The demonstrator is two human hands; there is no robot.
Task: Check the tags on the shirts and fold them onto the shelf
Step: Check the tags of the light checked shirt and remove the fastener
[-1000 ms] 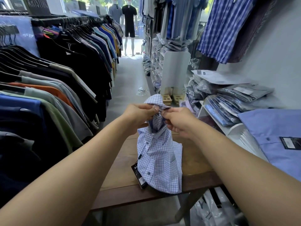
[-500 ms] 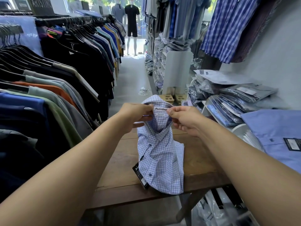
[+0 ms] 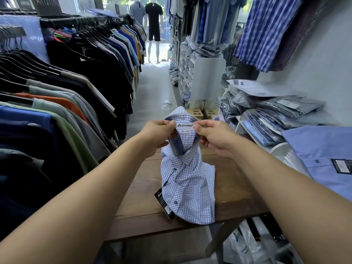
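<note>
Head view: the left hand (image 3: 158, 133) and the right hand (image 3: 215, 138) each pinch the collar of the checked shirt (image 3: 190, 183) between thumb and curled fingers, one on either side of the neck label (image 3: 185, 125). A second ago the collar is bunched shut between the hands and the label is hidden; now the collar is pulled apart and the label lies flat and facing up, its brand line and "REGULAR FIT" readable. The shirt's collar end is lifted, while its body rests on the wooden table (image 3: 234, 187), the black hang tag (image 3: 163, 204) at its lower left edge. I judge the tag check to be under way on this shirt, with folding and moving it to the shelf (image 3: 280, 148) on the right, beside the bagged shirts (image 3: 266, 122), not yet done
</note>
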